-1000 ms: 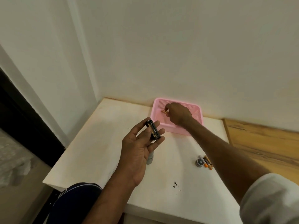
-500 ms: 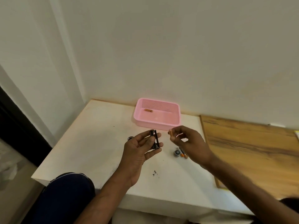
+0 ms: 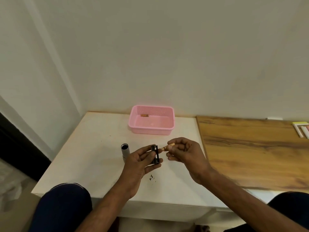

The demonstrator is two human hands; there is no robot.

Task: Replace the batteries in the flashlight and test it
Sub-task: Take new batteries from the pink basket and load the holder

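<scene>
The white desk (image 3: 93, 148) carries a pink basket (image 3: 151, 130) at 12 o'clock. The left hand (image 3: 140, 160) grips the black battery holder (image 3: 155, 154). At its 3 o'clock, the right hand (image 3: 185, 153) pinches a copper battery (image 3: 167, 147). The grey flashlight body (image 3: 125, 150) rests at the left hand's 9 o'clock. A spare battery (image 3: 144, 115) lies in the basket.

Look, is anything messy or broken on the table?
Only small dark specks scattered on the white table beside the left hand holding the black battery holder. They look like crumbs or chips; I cannot tell which. Nothing looks broken.
</scene>
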